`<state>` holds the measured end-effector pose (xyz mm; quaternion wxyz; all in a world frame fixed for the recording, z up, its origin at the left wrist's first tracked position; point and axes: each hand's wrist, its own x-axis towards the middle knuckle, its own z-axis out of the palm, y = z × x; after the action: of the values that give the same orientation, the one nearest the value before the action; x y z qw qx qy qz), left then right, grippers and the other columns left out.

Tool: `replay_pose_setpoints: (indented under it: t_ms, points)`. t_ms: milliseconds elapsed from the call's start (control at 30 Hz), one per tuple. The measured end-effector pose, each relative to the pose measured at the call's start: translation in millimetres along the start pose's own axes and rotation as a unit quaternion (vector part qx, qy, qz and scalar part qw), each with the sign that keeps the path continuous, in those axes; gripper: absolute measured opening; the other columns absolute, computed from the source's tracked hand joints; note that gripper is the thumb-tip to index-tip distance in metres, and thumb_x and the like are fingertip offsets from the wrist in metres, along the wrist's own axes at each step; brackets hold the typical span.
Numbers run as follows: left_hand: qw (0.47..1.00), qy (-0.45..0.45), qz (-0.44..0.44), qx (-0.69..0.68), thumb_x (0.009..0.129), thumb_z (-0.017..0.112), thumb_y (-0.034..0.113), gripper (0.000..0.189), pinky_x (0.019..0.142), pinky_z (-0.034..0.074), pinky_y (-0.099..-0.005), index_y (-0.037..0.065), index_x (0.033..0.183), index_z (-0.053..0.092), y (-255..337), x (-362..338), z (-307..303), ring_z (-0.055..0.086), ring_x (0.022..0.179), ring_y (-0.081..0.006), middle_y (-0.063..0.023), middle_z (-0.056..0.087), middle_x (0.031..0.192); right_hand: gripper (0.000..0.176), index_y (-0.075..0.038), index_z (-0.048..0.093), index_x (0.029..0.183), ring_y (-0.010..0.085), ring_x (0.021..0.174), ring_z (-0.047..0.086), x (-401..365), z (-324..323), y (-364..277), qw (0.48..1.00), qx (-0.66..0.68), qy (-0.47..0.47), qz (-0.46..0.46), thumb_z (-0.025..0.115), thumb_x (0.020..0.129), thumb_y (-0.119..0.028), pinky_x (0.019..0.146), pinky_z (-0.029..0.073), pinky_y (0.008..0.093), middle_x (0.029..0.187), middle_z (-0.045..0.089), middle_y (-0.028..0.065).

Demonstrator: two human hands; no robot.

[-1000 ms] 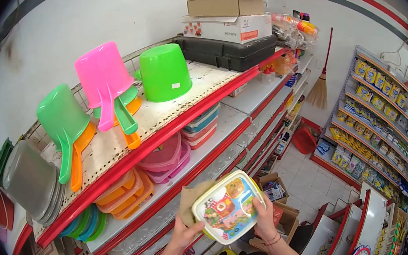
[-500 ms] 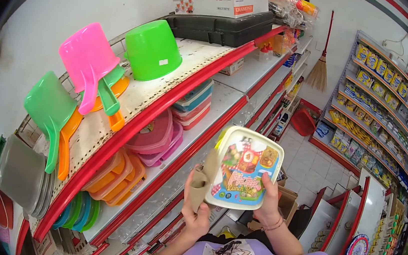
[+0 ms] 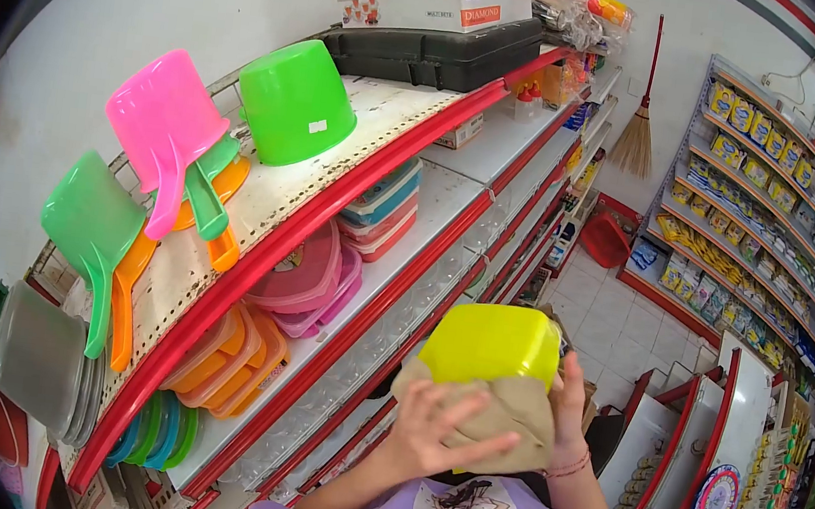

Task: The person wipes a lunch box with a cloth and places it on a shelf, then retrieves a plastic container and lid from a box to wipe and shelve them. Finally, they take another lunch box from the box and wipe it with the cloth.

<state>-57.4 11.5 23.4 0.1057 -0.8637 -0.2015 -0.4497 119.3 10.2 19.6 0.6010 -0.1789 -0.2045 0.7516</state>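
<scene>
A yellow lunch box (image 3: 493, 340) is held in front of my chest in the head view, its yellow underside turned up and its printed lid out of sight. My left hand (image 3: 438, 429) presses a beige cloth (image 3: 509, 422) against the near part of the box, fingers somewhat spread and slightly blurred. Along the box's right side, my right hand (image 3: 568, 404) grips the edge, with part of its fingers hidden behind it.
On the left shelf's top stand a pink dipper (image 3: 162, 116), a green dipper (image 3: 90, 218) and a bright green pail (image 3: 296, 106). Pink lidded containers (image 3: 299, 277) and orange containers (image 3: 241, 351) sit below. A broom (image 3: 635, 140) leans at the back wall.
The lunch box has been turned over from its printed lid to its yellow underside. The cloth and my left hand have moved from its left edge across the near part.
</scene>
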Motion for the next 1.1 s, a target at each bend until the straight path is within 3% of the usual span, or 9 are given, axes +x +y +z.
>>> replay_pose_setpoints:
  t_ms: [133,300,400,433,700,900,1000,1033,1100]
  points:
    - [0.995,-0.072,0.014,0.072,0.056,0.07,0.026,0.055,0.079,0.033,-0.0375,0.035,0.11,0.062,22,-1,13,0.044,0.091,-0.0202,-0.007,0.045,0.107,0.053,-0.006,0.043,0.126,0.0263,0.109,0.052,6,7,-5,0.997,0.033,0.063,0.038,0.037,0.092,-0.046,0.092,0.043,0.0387,0.122,0.051,0.0136]
    - [0.969,-0.109,-0.215,0.049,0.072,0.061,0.029,0.052,0.085,0.028,-0.0414,0.027,0.124,0.053,-3,-2,0,0.038,0.096,-0.0266,-0.0098,0.042,0.104,0.056,-0.004,0.041,0.126,0.0248,0.107,0.053,4,-23,9,0.994,-0.016,0.049,-0.097,0.039,0.091,-0.048,0.09,0.044,0.0382,0.122,0.051,0.0123]
    - [0.928,-0.011,-0.373,0.016,0.072,0.062,0.028,0.057,0.085,0.027,-0.042,0.026,0.127,0.05,-25,7,5,0.034,0.101,-0.0291,-0.0127,0.038,0.11,0.048,-0.003,0.043,0.123,0.0162,0.103,0.054,-2,-28,13,0.981,-0.147,-0.033,-0.124,0.041,0.093,-0.04,0.085,0.045,0.0314,0.115,0.054,0.0082]
    - [0.935,-0.01,-0.354,0.02,0.072,0.062,0.029,0.057,0.086,0.026,-0.042,0.026,0.128,0.049,-24,8,5,0.033,0.101,-0.0291,-0.013,0.037,0.111,0.057,-0.003,0.036,0.129,0.0217,0.11,0.051,-2,-31,16,0.968,-0.228,-0.041,-0.095,0.045,0.09,-0.044,0.092,0.042,0.0379,0.121,0.051,0.0092]
    - [0.975,-0.141,-0.139,0.099,0.084,0.049,0.04,0.05,0.088,0.019,-0.0454,0.026,0.131,0.044,26,-6,14,0.029,0.102,-0.0305,-0.017,0.033,0.11,0.047,0.0,0.044,0.122,0.0166,0.101,0.053,8,-42,34,0.988,-0.104,-0.083,-0.083,0.044,0.093,-0.037,0.087,0.044,0.0308,0.114,0.054,0.0083]
    - [0.908,-0.048,-0.411,0.059,0.081,0.052,0.045,0.05,0.087,0.02,-0.0444,0.033,0.129,0.045,-12,2,18,0.029,0.102,-0.0305,-0.014,0.033,0.106,0.049,0.0,0.04,0.124,0.0143,0.102,0.052,4,-41,31,0.972,-0.195,-0.051,-0.119,0.046,0.092,-0.036,0.087,0.042,0.0289,0.115,0.053,0.0078]
    - [0.959,-0.098,-0.264,0.033,0.08,0.054,0.045,0.051,0.087,0.021,-0.0446,0.032,0.129,0.046,13,14,11,0.028,0.102,-0.0313,-0.0151,0.032,0.109,0.046,0.001,0.04,0.124,0.0124,0.102,0.05,5,-31,34,0.917,-0.358,-0.08,-0.157,0.047,0.092,-0.032,0.087,0.041,0.0279,0.114,0.053,0.0063]
    - [0.966,-0.113,-0.215,0.091,0.074,0.057,0.03,0.045,0.089,0.022,-0.0453,0.021,0.118,0.057,17,22,7,0.029,0.105,-0.0335,-0.019,0.032,0.112,0.045,0.002,0.042,0.123,0.0109,0.1,0.049,5,-39,46,0.907,-0.388,-0.04,-0.161,0.047,0.092,-0.031,0.086,0.041,0.0273,0.11,0.054,0.0051]
    - [0.961,-0.126,-0.229,0.089,0.075,0.056,0.031,0.039,0.087,0.022,-0.0451,0.017,0.111,0.06,5,36,-3,0.032,0.104,-0.0338,-0.0184,0.035,0.112,0.046,0.002,0.042,0.122,0.0112,0.099,0.05,5,-42,37,0.92,-0.359,-0.113,-0.114,0.048,0.092,-0.033,0.086,0.041,0.0275,0.109,0.054,0.0053]
